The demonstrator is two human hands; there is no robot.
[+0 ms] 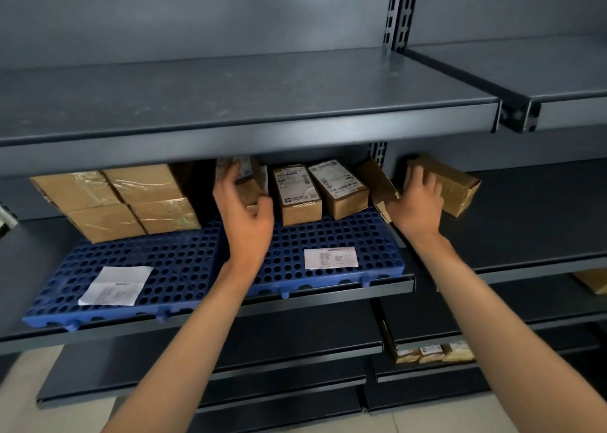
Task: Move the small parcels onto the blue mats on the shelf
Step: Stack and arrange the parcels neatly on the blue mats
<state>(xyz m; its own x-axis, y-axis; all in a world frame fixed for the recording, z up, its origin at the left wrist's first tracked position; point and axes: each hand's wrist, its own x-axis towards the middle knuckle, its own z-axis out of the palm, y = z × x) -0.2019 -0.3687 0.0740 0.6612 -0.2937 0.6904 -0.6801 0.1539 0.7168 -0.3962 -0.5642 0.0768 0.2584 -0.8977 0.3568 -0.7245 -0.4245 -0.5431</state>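
Under the upper shelf (249, 117), left hand (244, 212) fingers clamp a labelled parcel (245, 169), right hand (417, 202) fingers a brown parcel (456, 186).

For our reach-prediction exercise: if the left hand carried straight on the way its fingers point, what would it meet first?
The left hand points up and away. First in line is the labelled parcel, which its fingers seem to grip, though depth is unclear.

Grey shelf (387, 286), blue mats (184, 268), parcels (297, 194)

Brown labelled parcels (297, 192) stand upright at the rear of blue mats (184, 261).
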